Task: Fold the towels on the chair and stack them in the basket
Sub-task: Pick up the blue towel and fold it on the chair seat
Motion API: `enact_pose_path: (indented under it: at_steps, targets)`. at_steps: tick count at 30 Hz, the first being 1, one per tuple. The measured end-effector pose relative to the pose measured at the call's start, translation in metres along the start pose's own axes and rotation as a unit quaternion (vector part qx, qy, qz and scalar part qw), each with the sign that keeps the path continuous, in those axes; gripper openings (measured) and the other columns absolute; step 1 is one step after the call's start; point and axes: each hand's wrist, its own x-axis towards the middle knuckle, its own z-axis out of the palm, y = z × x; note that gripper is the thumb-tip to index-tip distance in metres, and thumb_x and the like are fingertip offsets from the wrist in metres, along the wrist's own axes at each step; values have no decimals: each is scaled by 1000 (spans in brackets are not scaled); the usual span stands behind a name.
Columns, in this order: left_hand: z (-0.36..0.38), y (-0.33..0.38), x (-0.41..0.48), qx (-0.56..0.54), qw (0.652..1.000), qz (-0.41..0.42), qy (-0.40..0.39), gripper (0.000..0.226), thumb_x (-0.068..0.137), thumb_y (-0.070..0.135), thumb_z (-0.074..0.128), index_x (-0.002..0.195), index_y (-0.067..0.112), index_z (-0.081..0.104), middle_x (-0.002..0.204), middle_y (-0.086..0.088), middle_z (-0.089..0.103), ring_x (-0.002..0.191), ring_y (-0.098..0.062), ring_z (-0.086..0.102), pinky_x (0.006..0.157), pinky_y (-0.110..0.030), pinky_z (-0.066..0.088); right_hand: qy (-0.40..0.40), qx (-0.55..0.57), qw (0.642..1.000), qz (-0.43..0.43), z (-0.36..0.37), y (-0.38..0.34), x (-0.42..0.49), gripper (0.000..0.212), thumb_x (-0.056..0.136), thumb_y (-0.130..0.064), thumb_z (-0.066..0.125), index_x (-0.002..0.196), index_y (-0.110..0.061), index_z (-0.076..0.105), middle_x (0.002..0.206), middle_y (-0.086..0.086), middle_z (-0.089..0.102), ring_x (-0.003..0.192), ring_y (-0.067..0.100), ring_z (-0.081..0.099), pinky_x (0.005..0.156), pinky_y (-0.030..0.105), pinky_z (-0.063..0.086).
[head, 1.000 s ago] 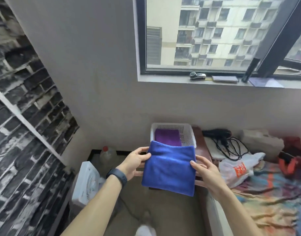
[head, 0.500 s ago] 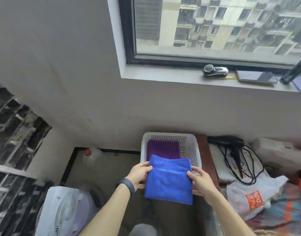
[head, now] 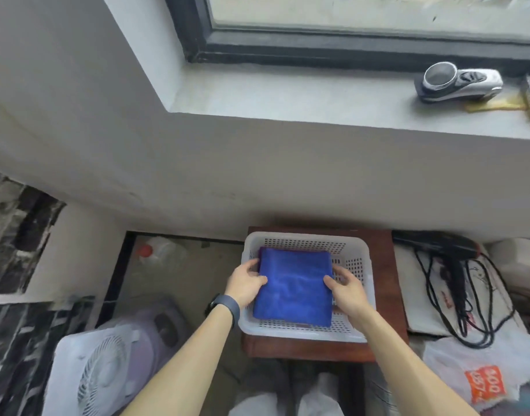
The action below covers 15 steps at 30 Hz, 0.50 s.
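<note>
The blue towel [head: 293,283] lies folded into a neat rectangle inside the white perforated basket [head: 301,336], filling most of its floor and sitting nearer the left wall than the right. A thin purple edge shows along the towel's far side, beneath it.

The left hand [head: 244,285] holds the towel's left edge: the thumb lies on top of the cloth and the fingers [head: 251,265] curl against the side, clamped on the fold. The right hand [head: 348,291] holds the right edge in the same way, thumb on the blue cloth and fingers curled down just beside it, between the towel and the basket's right wall. Both forearms reach in from the bottom of the view, and a dark wristband [head: 224,307] sits on the left wrist.

The basket stands on a small reddish-brown wooden worktop [head: 387,283] set against the grey wall. To its right lies a black hair dryer [head: 438,243] with a tangled cord, and nearer the person a white plastic bag [head: 474,370] with an orange patch. On the floor to the left stand a white fan [head: 101,373] and a clear bottle [head: 158,252] with a red cap. An electric shaver [head: 459,81] rests on the windowsill [head: 287,94] above.
</note>
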Motion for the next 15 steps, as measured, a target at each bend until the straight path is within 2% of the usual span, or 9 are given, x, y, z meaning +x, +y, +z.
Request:
enact_pose_path:
  at_steps: [3,5,7,10,12,14,15]
  targets:
    - [0,3,7,29,1000,-4,-6,64,87,18,68,146,21,43,96,11,62,110,-21,64,102,-39,49,-4,-21,1000,0,-1,4,17,40,101,-22,56,139,-29,49,113,-1,68,99,22,69,80,53,61]
    - [0,2,7,60,998,-1,-18,65,88,22,67,147,23,41,106,10,65,113,-21,62,102,-36,48,-4,-17,1000,0,-1,6,22,40,101,-20,56,139,-27,49,116,0,66,102,22,67,84,53,60]
    - [2,-2,5,142,989,34,-20,63,89,26,63,147,26,39,127,5,62,120,-21,58,103,-32,47,1,-19,1000,-5,0,9,25,38,101,-20,56,137,-27,51,124,2,65,108,24,65,88,52,58]
    - [5,-7,-1,267,954,128,39,62,90,29,57,148,29,34,142,1,47,128,-23,50,102,-34,45,7,-14,1000,-24,3,12,25,36,101,-19,55,136,-28,51,134,3,60,120,25,60,96,48,55]
    - [10,-8,-5,377,901,199,81,64,93,31,51,152,27,26,153,0,33,137,-22,38,108,-34,39,5,-17,999,-27,5,10,24,38,102,-22,54,139,-27,48,136,1,59,122,23,58,94,39,54]
    - [16,-10,-7,505,812,283,72,69,95,38,45,156,24,17,163,-2,17,149,-23,18,121,-38,20,27,-44,998,-41,7,12,22,47,100,-30,57,145,-24,43,140,1,55,126,24,55,96,38,51]
    - [19,-13,-5,552,770,316,52,71,95,42,43,157,23,14,164,-4,10,151,-24,10,123,-41,10,61,-83,993,-64,8,14,19,54,98,-35,59,147,-22,40,145,2,50,131,25,51,102,41,48]
